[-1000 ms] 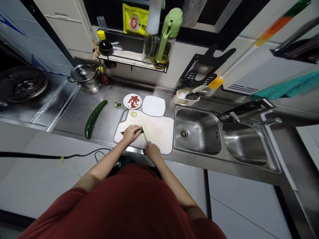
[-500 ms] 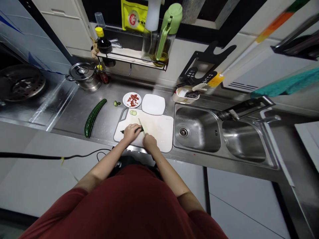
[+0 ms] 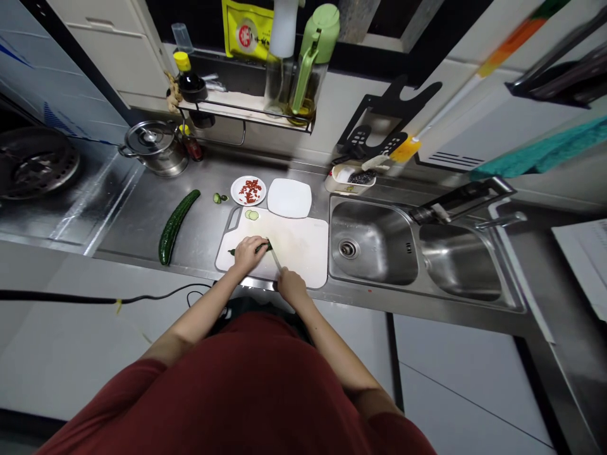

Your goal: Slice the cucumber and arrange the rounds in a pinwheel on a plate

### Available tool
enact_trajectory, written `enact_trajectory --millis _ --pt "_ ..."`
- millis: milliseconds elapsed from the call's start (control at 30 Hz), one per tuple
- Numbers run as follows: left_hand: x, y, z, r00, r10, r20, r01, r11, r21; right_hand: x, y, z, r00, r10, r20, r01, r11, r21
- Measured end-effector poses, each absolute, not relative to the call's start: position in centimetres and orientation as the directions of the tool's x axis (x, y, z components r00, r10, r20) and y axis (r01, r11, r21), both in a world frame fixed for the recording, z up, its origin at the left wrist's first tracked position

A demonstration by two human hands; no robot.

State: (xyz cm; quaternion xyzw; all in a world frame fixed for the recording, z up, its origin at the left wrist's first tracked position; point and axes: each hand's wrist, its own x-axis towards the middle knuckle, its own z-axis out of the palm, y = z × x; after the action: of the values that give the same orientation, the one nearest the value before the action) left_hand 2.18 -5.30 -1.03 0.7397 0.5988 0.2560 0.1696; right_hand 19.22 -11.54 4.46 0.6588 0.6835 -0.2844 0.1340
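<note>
Pinning the cucumber piece (image 3: 260, 249) crosswise on the cutting board (image 3: 303, 246), the left hand (image 3: 247, 253) clamps it; the right hand (image 3: 290, 285), closed around the knife (image 3: 275, 258), sets the blade at its right end.

I count two cucumbers: one whole cucumber (image 3: 177, 217) on the counter, one cut cucumber (image 3: 262, 249) on the single cutting board (image 3: 298, 249). I see two plates, a round plate (image 3: 248, 190) and a square plate (image 3: 289, 198), plus one pot (image 3: 152, 146) and two sink basins (image 3: 374, 249).
</note>
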Motion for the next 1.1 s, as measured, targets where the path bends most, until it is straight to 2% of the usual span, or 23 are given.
enact_trajectory --millis 200,733,1100 --pt "2.1 -5.3 -1.0 0.156 0.972 0.175 0.802 -0.228 0.553 19.3 -11.8 4.8 -0.087 0.812 -0.577 0.978 -0.042 -0.205" --pt "2.2 -5.2 -0.7 0.166 0.972 0.165 0.808 -0.23 0.542 16.9 -7.0 3.7 -0.124 0.86 -0.496 0.971 0.002 -0.241" --pt "2.2 -5.3 -0.6 0.169 0.97 0.173 0.797 -0.238 0.555 17.7 -8.5 3.6 -0.112 0.847 -0.52 0.973 -0.012 -0.229"
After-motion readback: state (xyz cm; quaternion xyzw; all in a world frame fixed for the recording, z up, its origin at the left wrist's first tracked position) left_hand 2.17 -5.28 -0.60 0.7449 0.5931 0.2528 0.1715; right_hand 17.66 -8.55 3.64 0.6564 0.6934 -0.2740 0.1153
